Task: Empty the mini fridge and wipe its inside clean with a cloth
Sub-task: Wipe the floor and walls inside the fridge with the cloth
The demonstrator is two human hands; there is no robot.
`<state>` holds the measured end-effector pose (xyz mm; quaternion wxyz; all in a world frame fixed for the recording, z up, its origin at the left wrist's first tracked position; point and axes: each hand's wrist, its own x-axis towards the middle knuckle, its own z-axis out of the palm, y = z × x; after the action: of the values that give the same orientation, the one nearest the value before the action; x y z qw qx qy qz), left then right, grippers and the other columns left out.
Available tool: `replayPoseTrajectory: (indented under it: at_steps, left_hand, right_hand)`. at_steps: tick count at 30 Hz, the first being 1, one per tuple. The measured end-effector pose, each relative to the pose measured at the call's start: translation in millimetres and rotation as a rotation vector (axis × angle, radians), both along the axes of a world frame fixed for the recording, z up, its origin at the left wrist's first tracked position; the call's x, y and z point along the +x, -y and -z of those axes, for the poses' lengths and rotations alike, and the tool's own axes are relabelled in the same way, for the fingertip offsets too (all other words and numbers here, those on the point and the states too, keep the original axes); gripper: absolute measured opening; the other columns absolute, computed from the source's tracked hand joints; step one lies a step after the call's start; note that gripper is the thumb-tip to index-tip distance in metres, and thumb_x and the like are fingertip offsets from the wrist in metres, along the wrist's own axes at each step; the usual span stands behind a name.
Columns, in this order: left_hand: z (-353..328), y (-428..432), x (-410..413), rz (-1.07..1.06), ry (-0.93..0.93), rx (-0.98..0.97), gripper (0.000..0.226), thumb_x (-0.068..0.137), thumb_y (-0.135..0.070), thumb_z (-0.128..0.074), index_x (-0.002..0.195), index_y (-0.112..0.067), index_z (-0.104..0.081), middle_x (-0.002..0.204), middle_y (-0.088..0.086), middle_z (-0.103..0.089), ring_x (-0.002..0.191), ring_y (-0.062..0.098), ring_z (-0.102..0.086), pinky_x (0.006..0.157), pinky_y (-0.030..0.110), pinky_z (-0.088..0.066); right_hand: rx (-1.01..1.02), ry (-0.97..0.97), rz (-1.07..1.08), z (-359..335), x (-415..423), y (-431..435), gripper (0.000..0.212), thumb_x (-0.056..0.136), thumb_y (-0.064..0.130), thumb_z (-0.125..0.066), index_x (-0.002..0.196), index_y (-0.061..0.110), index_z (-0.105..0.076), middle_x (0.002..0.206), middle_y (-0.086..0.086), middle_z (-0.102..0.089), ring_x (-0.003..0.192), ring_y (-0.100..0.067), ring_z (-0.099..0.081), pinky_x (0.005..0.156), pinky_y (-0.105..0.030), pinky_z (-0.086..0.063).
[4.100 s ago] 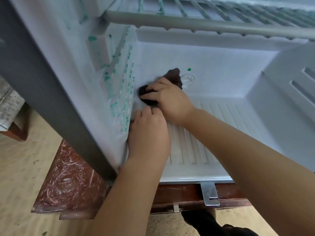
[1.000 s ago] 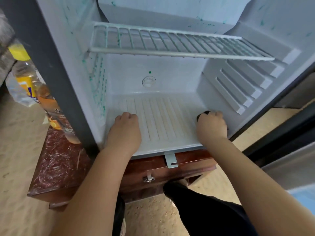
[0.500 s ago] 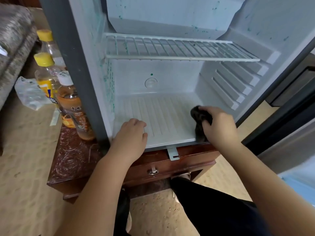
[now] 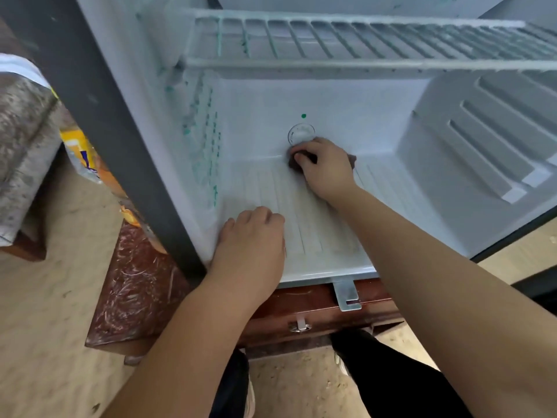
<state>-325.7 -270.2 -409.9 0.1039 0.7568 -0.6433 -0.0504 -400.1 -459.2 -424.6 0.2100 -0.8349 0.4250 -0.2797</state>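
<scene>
One cloth (image 4: 291, 164) under right hand (image 4: 327, 171), left hand (image 4: 253, 245) apart

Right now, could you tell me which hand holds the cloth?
The right hand, pressing the dark cloth by the back wall; the left hand rests empty near the front.

Hands: left hand (image 4: 253, 245) and right hand (image 4: 327, 168), both bare.
Arms: left arm (image 4: 193, 342) and right arm (image 4: 437, 282), bare from wrist to the frame's edge.
Trousers (image 4: 391, 378): black, plain, on both legs.
Shoes (image 4: 340, 364): only pale edges show below the trousers.
</scene>
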Motion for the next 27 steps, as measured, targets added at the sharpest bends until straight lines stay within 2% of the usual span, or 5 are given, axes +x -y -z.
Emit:
replayPoseTrajectory:
  at_steps: [6,11,16,20,27]
  left_hand:
    - [-0.1,-3.0,-1.8,0.003,0.018,0.008,0.032,0.1,-0.019,-0.038,0.13,-0.019,-0.046,0.133,-0.002,-0.042,0.119,0.018,-0.041,0.102,0.031,-0.034]
    - [-5.0,-15.0,-11.8,-0.064,-0.167,-0.034,0.034,0.101,-0.02,-0.037,0.134,-0.019,-0.043,0.135,-0.004,-0.043,0.121,0.013,-0.038,0.098,0.028,-0.037]
    - [-12.4,-18.6,-27.5,-0.088,-0.278,-0.096,0.024,0.1,-0.018,-0.04,0.122,-0.013,-0.049,0.125,0.003,-0.048,0.112,0.015,-0.043,0.082,0.02,-0.03]
    - [-23.8,-45.3,-42.3,-0.09,-0.389,-0.242,0.015,0.097,-0.015,-0.048,0.106,-0.016,-0.059,0.103,-0.002,-0.059,0.092,0.008,-0.052,0.078,0.018,-0.038]
    - [-19.6,-102.6,-47.3,-0.202,-0.493,-0.287,0.016,0.096,-0.017,-0.05,0.1,-0.02,-0.065,0.09,-0.007,-0.066,0.08,0.007,-0.059,0.074,0.022,-0.047]
  right_hand:
    - [0.13,0.03,-0.192,-0.8,14.5,-9.6,0.027,0.091,0.008,-0.057,0.115,0.012,-0.069,0.123,-0.003,-0.065,0.117,-0.015,-0.055,0.095,-0.012,-0.031]
    - [0.234,0.078,-0.281,-4.4,22.5,-26.0,0.023,0.089,0.001,-0.056,0.103,0.008,-0.073,0.113,-0.004,-0.068,0.109,-0.016,-0.059,0.095,-0.014,-0.036]
    - [0.266,0.129,-0.422,-3.0,-24.8,-79.6,0.024,0.083,-0.005,-0.059,0.099,0.005,-0.074,0.102,-0.002,-0.072,0.094,-0.001,-0.06,0.088,-0.006,-0.04]
    - [0.191,0.166,-0.477,1.3,-64.9,-132.8,0.021,0.08,-0.001,-0.055,0.086,0.008,-0.072,0.078,0.018,-0.062,0.077,0.006,-0.056,0.075,-0.01,-0.038]
    - [0.256,-0.083,-0.464,9.5,-113.5,-206.7,0.029,0.091,0.014,-0.062,0.12,0.014,-0.066,0.125,-0.004,-0.063,0.116,-0.013,-0.057,0.1,-0.012,-0.036]
